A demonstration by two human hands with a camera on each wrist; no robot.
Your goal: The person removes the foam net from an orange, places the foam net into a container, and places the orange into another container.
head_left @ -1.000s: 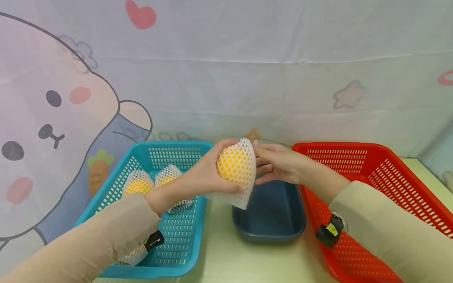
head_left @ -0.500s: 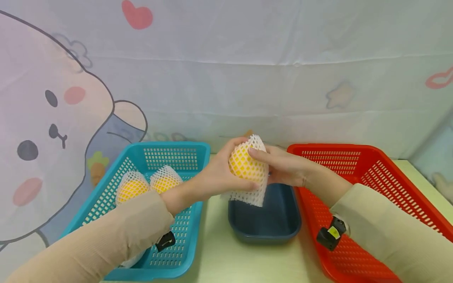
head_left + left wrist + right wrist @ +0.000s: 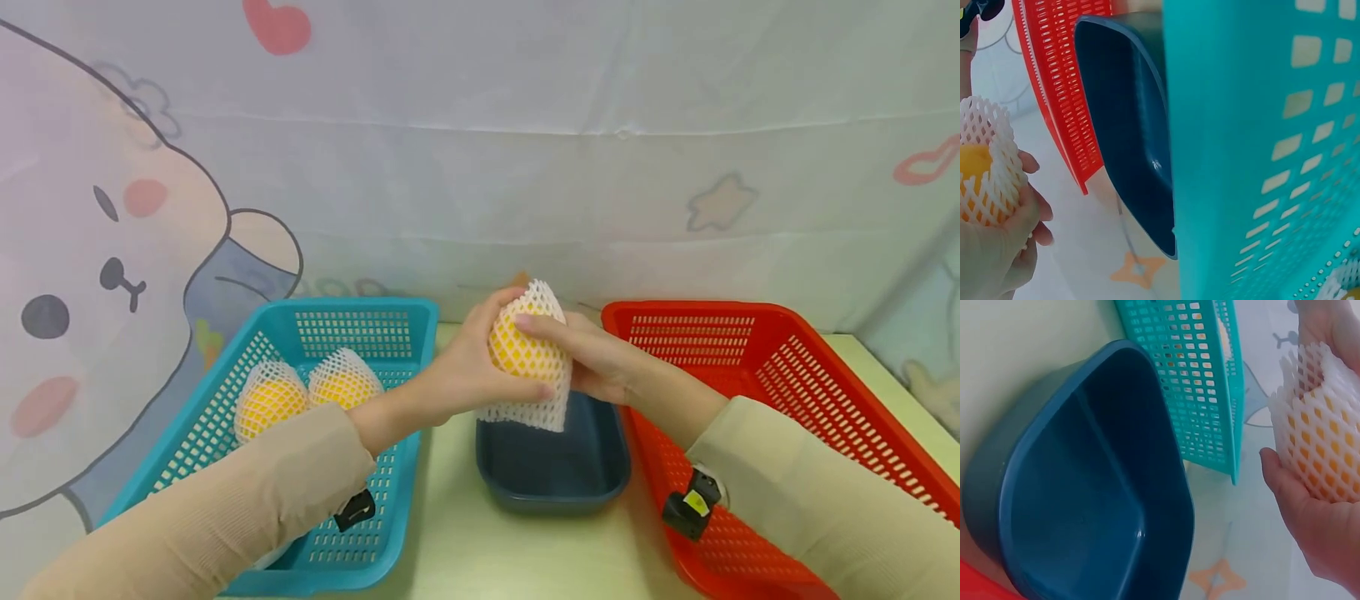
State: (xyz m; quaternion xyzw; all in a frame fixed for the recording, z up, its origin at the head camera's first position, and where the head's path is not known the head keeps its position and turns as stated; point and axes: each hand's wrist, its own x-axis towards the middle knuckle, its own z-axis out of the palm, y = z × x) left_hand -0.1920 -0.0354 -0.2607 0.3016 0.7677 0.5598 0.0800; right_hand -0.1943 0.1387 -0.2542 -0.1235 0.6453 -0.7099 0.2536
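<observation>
A yellow fruit in a white foam net sleeve is held up over the dark blue basin. My left hand grips it from the left, thumb and fingers curled round it. From the right, my right hand holds the same fruit, its thumb on the front of the net and its other fingers mostly hidden behind. In the left wrist view the net's open end stands loose past the yellow. The right wrist view has the netted fruit at its right edge.
To the left stands a turquoise basket with several netted yellow fruits, such as the netted fruit, partly hidden by the left sleeve. A red basket stands to the right, under the right forearm. A printed cloth hangs behind.
My right hand has come in from beside the fruit and taken hold of it. The left hand and fruit have shifted slightly right, towards it.
</observation>
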